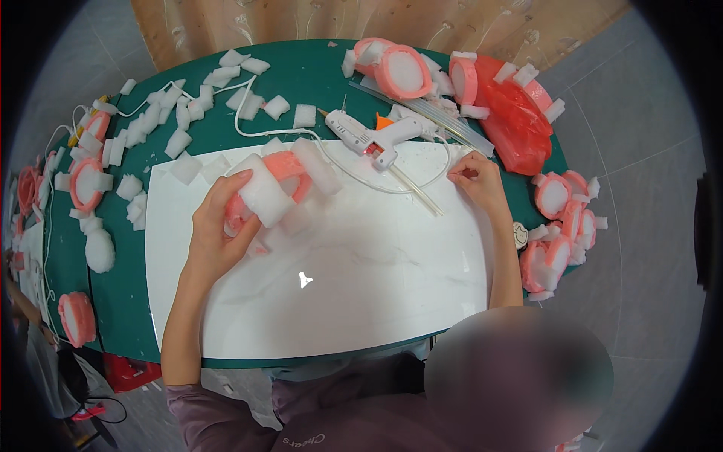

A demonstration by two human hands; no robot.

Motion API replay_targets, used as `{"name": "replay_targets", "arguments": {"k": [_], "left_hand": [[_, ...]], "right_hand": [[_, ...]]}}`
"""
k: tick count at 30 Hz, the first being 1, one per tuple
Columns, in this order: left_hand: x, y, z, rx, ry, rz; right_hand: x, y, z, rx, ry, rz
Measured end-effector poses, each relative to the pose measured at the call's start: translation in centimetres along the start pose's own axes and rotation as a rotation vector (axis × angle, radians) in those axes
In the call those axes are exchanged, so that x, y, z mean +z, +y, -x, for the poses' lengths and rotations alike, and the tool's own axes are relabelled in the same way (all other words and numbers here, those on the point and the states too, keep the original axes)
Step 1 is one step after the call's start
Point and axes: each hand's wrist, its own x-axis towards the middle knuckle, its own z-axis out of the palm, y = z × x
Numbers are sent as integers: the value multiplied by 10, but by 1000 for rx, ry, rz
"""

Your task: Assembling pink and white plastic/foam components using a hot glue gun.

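Observation:
My left hand (218, 226) is closed round a pink ring (282, 164) with white foam blocks on it, held above the left part of a white marbled board (339, 301). Its thumb and fingers press on the nearest foam block (260, 192). My right hand (480, 181) rests by the board's far right edge, fingertips pinched together; anything between them is too small to make out. Between the hands, a white hot glue gun (373, 138) lies at the board's far edge, a clear glue stick (418, 190) poking out of its back.
Loose white foam blocks (151, 113) are scattered over the green table (301, 64) at the far left. Pink rings with foam (553, 194) pile up at the right, near a red plastic bag (516, 132). A white cord (239, 113) runs across the far side.

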Motion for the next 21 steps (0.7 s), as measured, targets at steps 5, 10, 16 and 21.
{"name": "replay_targets", "arguments": {"k": [5,10,16,21], "left_hand": [[0,2,-1,-3,7,-7],[4,5,-4,16,94,43],[4,5,-3,3,85,32],[2,2,-2,-6,10,7]], "right_hand": [[-4,-3,-2,-333,33,124],[-8,0,0,-444,12,297],[-15,1,-10,-617,-161,525],[-21,-7,-20,-673,-357,590]]}}
